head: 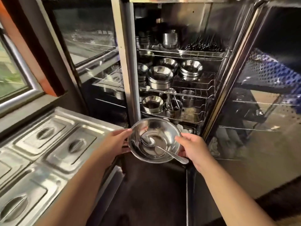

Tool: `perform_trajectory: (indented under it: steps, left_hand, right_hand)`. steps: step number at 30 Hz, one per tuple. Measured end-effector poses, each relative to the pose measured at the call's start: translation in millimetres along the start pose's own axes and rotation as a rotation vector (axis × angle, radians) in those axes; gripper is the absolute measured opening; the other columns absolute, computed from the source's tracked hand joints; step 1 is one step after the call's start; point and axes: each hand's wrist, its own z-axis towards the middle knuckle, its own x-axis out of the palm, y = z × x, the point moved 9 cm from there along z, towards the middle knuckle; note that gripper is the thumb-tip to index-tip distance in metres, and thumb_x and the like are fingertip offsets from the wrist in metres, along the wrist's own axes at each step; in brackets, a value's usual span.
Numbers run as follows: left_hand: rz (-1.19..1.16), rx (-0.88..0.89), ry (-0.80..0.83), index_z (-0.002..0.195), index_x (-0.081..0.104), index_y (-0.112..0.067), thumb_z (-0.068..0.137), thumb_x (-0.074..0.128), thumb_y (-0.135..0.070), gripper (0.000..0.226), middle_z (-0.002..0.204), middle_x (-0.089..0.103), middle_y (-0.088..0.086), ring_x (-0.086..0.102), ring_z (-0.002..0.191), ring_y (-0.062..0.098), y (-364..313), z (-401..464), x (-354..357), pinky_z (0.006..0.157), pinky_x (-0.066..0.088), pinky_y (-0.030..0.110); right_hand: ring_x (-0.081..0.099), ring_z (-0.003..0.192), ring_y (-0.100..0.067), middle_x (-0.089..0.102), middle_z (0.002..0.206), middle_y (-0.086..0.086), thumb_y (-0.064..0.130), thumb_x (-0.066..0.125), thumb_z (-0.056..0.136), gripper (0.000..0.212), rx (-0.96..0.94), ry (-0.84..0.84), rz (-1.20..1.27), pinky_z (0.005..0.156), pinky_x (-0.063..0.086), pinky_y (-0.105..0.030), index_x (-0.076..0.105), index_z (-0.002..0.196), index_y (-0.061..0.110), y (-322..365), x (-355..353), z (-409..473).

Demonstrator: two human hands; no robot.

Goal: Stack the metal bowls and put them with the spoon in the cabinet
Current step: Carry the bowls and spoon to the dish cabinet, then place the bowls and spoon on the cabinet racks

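Fingers (pixel 126 132) of my left hand (pixel 114 142) curl around the left rim of the metal bowls (pixel 164 128), thumb on the upper edge and the rest wrapped beneath; those of my right hand (pixel 193 145) clamp the right rim likewise, thumb tip on the inner edge. Both hands are thus closed on the stack, held in the air between them. How many bowls are nested I cannot tell; a second rim shows at the lower left. Inside the top bowl lies the spoon (pixel 147 141), its scoop near the middle, its handle running to the lower right and jutting over the rim just beside my right palm. Directly behind the stack stands the cabinet (pixel 128 70), its glass door (pixel 254 88) swung open to the right. Wire shelves (pixel 179 93) inside carry further stacks of steel bowls (pixel 160 75) and cups (pixel 170 38). At left, a steel surface (pixel 19 118) holds lidded pans (pixel 71 144).
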Motion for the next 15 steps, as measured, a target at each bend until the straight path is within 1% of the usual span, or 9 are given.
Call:
perform_trajectory:
  steps: [3, 5, 6, 8, 9, 11, 12, 13, 15]
  left_hand:
    - [0.001, -0.012, 0.047, 0.108, 0.075, -0.010, 0.096, 0.066, -0.028, 0.024, 0.090, 0.079, 0.013, 0.074, 0.071, 0.016, -7, 54, 22, 0.059, 0.060, 0.030]
    - [-0.011, -0.017, 0.061, 0.107, 0.074, -0.011, 0.095, 0.068, -0.028, 0.023, 0.084, 0.079, 0.007, 0.075, 0.071, 0.015, -12, 92, 34, 0.060, 0.060, 0.032]
    - [-0.012, -0.014, 0.086, 0.108, 0.074, -0.010, 0.094, 0.068, -0.029, 0.023, 0.083, 0.079, 0.006, 0.074, 0.071, 0.015, -16, 114, 42, 0.061, 0.060, 0.033]
    - [0.005, -0.007, 0.162, 0.108, 0.074, -0.011, 0.094, 0.068, -0.029, 0.024, 0.083, 0.078, 0.005, 0.074, 0.073, 0.016, -26, 165, 61, 0.065, 0.063, 0.036]
    - [0.022, 0.000, 0.180, 0.108, 0.075, -0.012, 0.094, 0.068, -0.030, 0.024, 0.084, 0.078, 0.004, 0.074, 0.074, 0.017, -30, 180, 68, 0.070, 0.064, 0.041]
    - [0.051, 0.013, 0.236, 0.107, 0.074, -0.017, 0.094, 0.068, -0.033, 0.022, 0.086, 0.080, 0.004, 0.075, 0.077, 0.021, -43, 225, 88, 0.080, 0.063, 0.045]
    - [0.061, 0.016, 0.259, 0.108, 0.073, -0.018, 0.094, 0.068, -0.033, 0.021, 0.089, 0.080, 0.005, 0.076, 0.079, 0.022, -50, 243, 96, 0.078, 0.064, 0.043]
    - [0.063, 0.015, 0.287, 0.108, 0.072, -0.018, 0.094, 0.068, -0.032, 0.020, 0.092, 0.080, 0.007, 0.077, 0.080, 0.022, -58, 264, 105, 0.073, 0.064, 0.039]
    - [0.083, 0.012, 0.359, 0.107, 0.073, -0.017, 0.096, 0.066, -0.031, 0.019, 0.091, 0.081, 0.008, 0.077, 0.077, 0.019, -74, 300, 125, 0.061, 0.061, 0.030]
  right_hand:
    - [0.075, 0.065, -0.009, 0.081, 0.077, 0.004, 0.014, 0.071, 0.093, 0.009, 0.031, -0.085, 0.005, 0.057, 0.058, -0.023, 0.074, 0.095, 0.022, 1, -14, 39]
    - [0.074, 0.058, -0.008, 0.080, 0.072, 0.007, 0.012, 0.071, 0.093, 0.020, 0.051, -0.123, 0.013, 0.050, 0.056, -0.020, 0.071, 0.079, 0.026, 3, -22, 65]
    - [0.073, 0.055, -0.007, 0.079, 0.069, 0.009, 0.011, 0.071, 0.093, 0.024, 0.062, -0.150, 0.017, 0.046, 0.054, -0.019, 0.069, 0.076, 0.028, 5, -26, 80]
    - [0.074, 0.055, -0.007, 0.079, 0.069, 0.010, 0.012, 0.072, 0.093, 0.026, 0.076, -0.219, -0.005, 0.046, 0.054, -0.019, 0.068, 0.075, 0.031, 10, -37, 117]
    - [0.074, 0.055, -0.008, 0.079, 0.070, 0.011, 0.014, 0.072, 0.092, 0.026, 0.079, -0.239, -0.020, 0.047, 0.055, -0.020, 0.068, 0.076, 0.033, 13, -41, 126]
    - [0.074, 0.056, -0.009, 0.079, 0.073, 0.013, 0.019, 0.073, 0.092, 0.020, 0.070, -0.299, -0.055, 0.051, 0.057, -0.023, 0.067, 0.083, 0.036, 24, -51, 160]
    - [0.074, 0.058, -0.010, 0.080, 0.075, 0.013, 0.020, 0.072, 0.092, 0.018, 0.072, -0.323, -0.060, 0.053, 0.057, -0.024, 0.066, 0.091, 0.036, 28, -55, 172]
    - [0.075, 0.061, -0.011, 0.080, 0.078, 0.010, 0.020, 0.072, 0.093, 0.019, 0.073, -0.353, -0.055, 0.054, 0.058, -0.025, 0.067, 0.102, 0.036, 35, -59, 188]
    - [0.078, 0.074, -0.017, 0.081, 0.091, 0.001, 0.020, 0.073, 0.092, 0.036, 0.086, -0.416, -0.062, 0.059, 0.060, -0.029, 0.067, 0.127, 0.023, 48, -67, 214]
